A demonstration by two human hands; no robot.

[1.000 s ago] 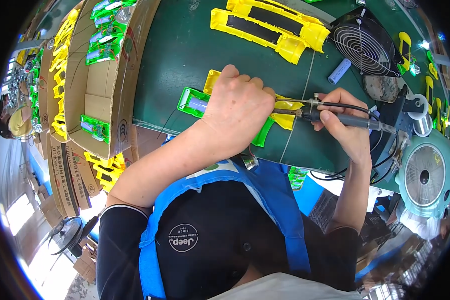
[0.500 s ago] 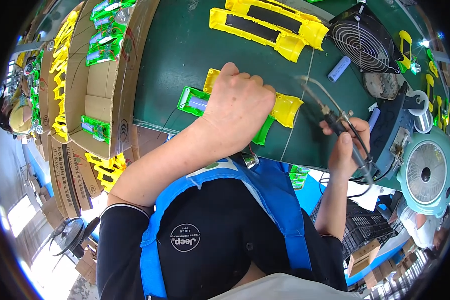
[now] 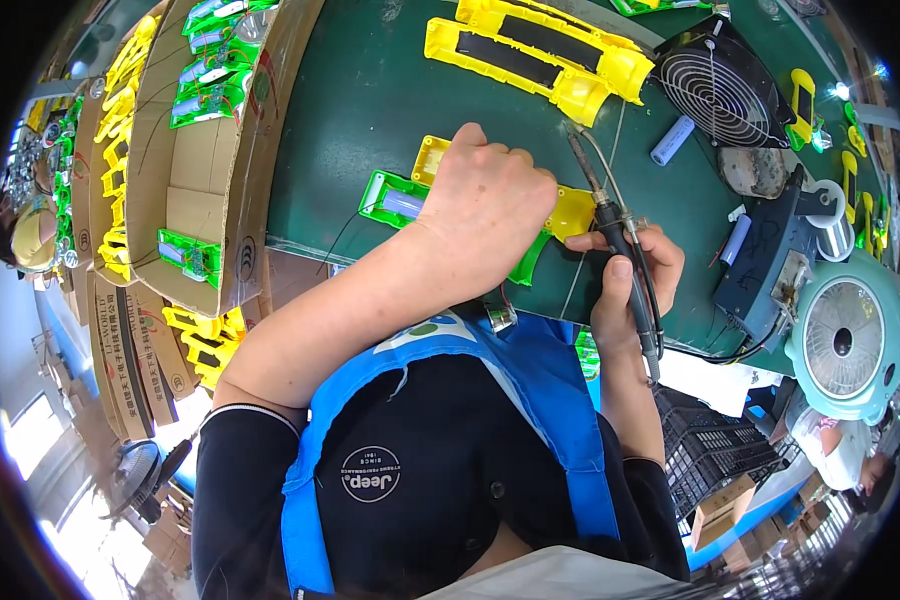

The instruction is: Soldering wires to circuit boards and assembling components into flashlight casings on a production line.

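Observation:
My left hand (image 3: 488, 208) is closed in a fist over a green plastic casing (image 3: 375, 199) and a yellow casing half (image 3: 572, 212); its fingertips are hidden underneath. A pale purple battery cell (image 3: 403, 204) lies in the green casing's left end, and a dark wire trails from it. At the near edge a small silver lamp cup (image 3: 501, 318) hangs by a red wire. My right hand (image 3: 642, 275) grips a soldering iron (image 3: 615, 232) by its dark handle, with a thin metal tube along it. The iron's tip points away, beyond the yellow casing.
Yellow casing halves (image 3: 530, 65) with dark strips lie at the far side. A cardboard box (image 3: 195, 190) of green assemblies stands left. To the right are a black fan (image 3: 718, 85), a loose battery (image 3: 673, 141), a solder spool stand (image 3: 770, 250) and a teal fan (image 3: 842, 340).
My right hand has brought the soldering iron leftward, closer to my left hand and the yellow casing. My left hand has stayed nearly still over the casings.

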